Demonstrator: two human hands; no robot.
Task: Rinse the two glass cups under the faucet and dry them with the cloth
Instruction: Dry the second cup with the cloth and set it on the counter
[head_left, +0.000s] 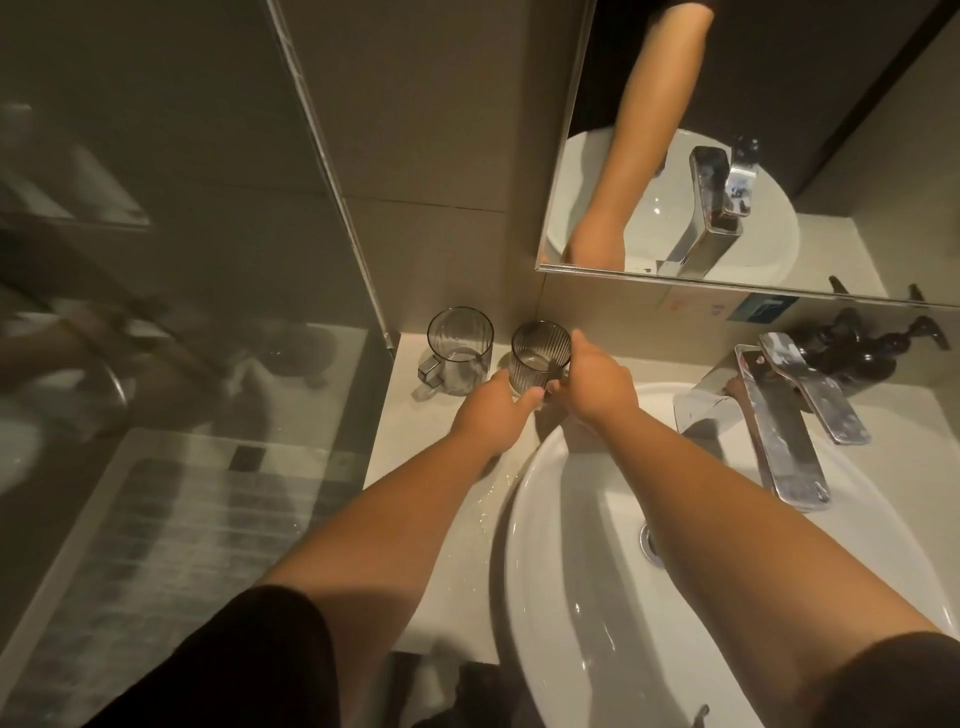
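Head view: one camera only, so every entry below comes from it.
Ribbed cup (540, 361): upright at the back of the counter (441, 499), just left of the basin (566, 613) rim; both of your hands are on it.
Left hand (493, 415): your fingers curl round the cup's lower wall from the near side, thumb pressed to the glass.
Right hand (597, 382): your forefinger lies along the rim side while the others pinch the small handle (mostly hidden behind the glass, so the exact finger count cannot be told).
Plain cup (460, 351): stands upright just beside the ribbed one, apart from it, handle to the left, untouched.
Faucet (779, 431): well to the right over the basin; no stream shows.
Cloth: not in view.
Wet patch (488, 499): water streaks on the counter near your left forearm.
Step in hand: lifting the ribbed cup towards the faucet, by my reading.
Advice: keep the left hand low as a cradle, let the right steer by the handle, and lift straight up before swinging right, so you clear the plain cup and the basin rim (wet glass probably slips).
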